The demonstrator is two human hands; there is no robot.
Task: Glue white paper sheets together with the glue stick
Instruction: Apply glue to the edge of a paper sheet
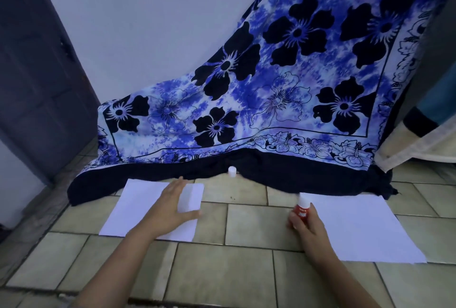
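A white paper sheet (pixel 133 209) lies on the tiled floor at the left. My left hand (pixel 170 205) rests over it and holds a smaller white piece of paper (pixel 191 196) between thumb and fingers. A second, larger white sheet (pixel 357 228) lies on the floor at the right. My right hand (pixel 304 227) is over that sheet's left edge, gripping a red glue stick (pixel 301 207) upright with its white tip exposed. The glue stick's white cap (pixel 232 171) stands apart, farther back, at the edge of the dark cloth.
A blue floral cloth (pixel 283 90) with a dark border hangs behind the sheets and spills onto the beige floor tiles (pixel 246 223). A dark door (pixel 37 73) stands at the left. A pale fabric edge (pixel 414 144) hangs at the right.
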